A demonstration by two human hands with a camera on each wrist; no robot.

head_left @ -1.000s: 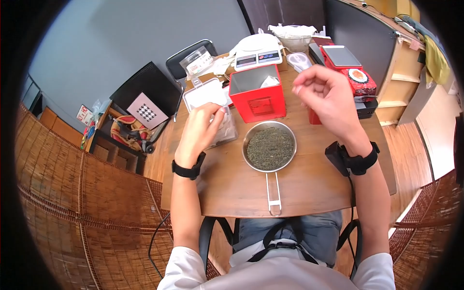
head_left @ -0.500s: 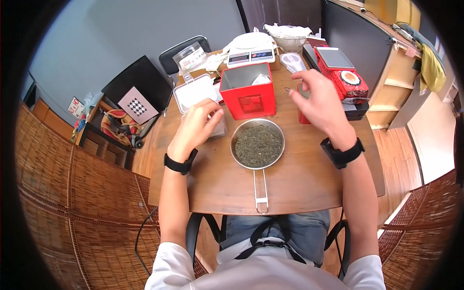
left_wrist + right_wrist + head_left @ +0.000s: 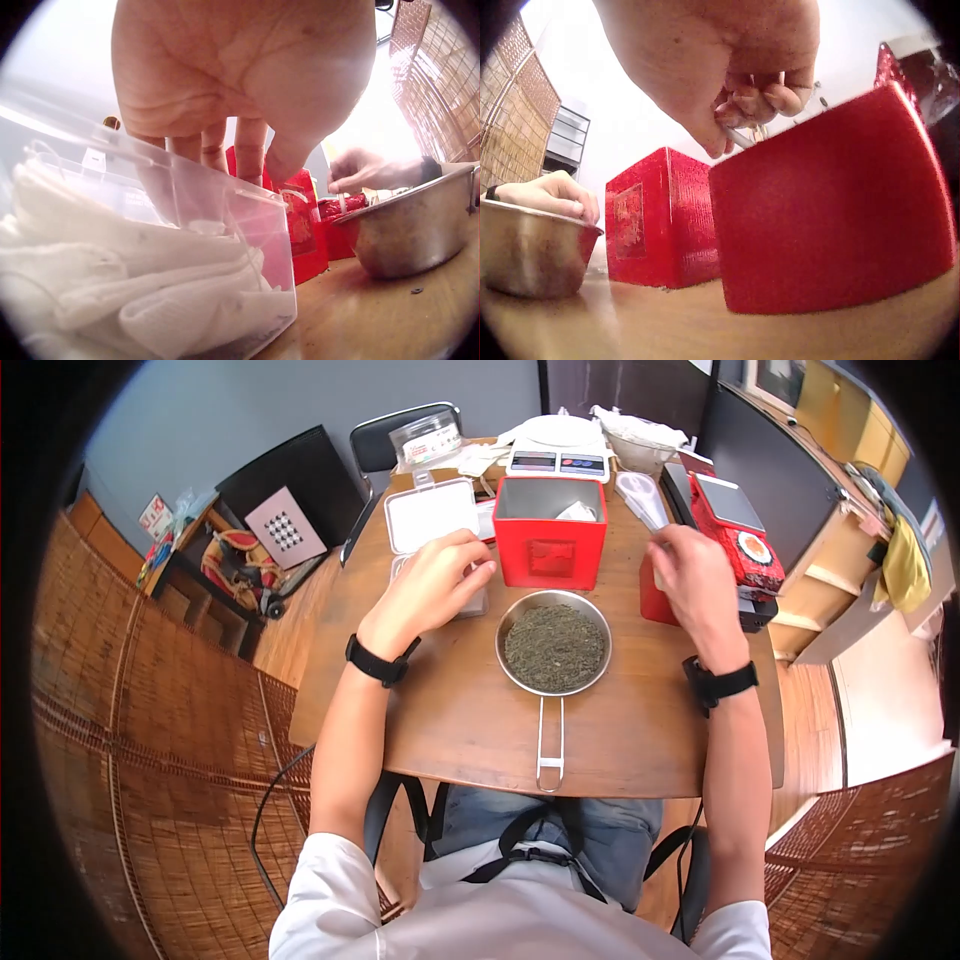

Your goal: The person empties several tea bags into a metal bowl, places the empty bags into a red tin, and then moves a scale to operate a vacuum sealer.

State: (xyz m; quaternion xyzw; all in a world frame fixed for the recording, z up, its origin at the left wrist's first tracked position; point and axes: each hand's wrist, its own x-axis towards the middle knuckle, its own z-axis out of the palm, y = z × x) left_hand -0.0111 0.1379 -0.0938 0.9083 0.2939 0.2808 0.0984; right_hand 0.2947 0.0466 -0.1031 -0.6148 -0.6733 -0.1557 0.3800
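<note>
My left hand (image 3: 435, 580) hangs over an open clear plastic box (image 3: 259, 217) of white cloth pouches (image 3: 172, 292). Its fingers extend down at the box, partly seen through the plastic. On the right, my right hand (image 3: 692, 585) is at the top of a small red box (image 3: 832, 202), fingers curled. Between thumb and fingers it pinches a pale thin handle (image 3: 739, 137); the lower end is hidden by the box. A steel pan (image 3: 553, 688) of dried green leaves (image 3: 555, 645) sits between the hands.
Behind the pan stands a tall open red tin (image 3: 550, 545) with something white inside. Farther back are a white kitchen scale (image 3: 558, 450), a cloth-covered bowl (image 3: 640, 445) and a clear scoop (image 3: 642, 500). Shiny red packs (image 3: 750, 550) lie at the right.
My right hand has come down to the small red box and its fingers have curled in. My left hand stays over the plastic box. The head view has shifted.
</note>
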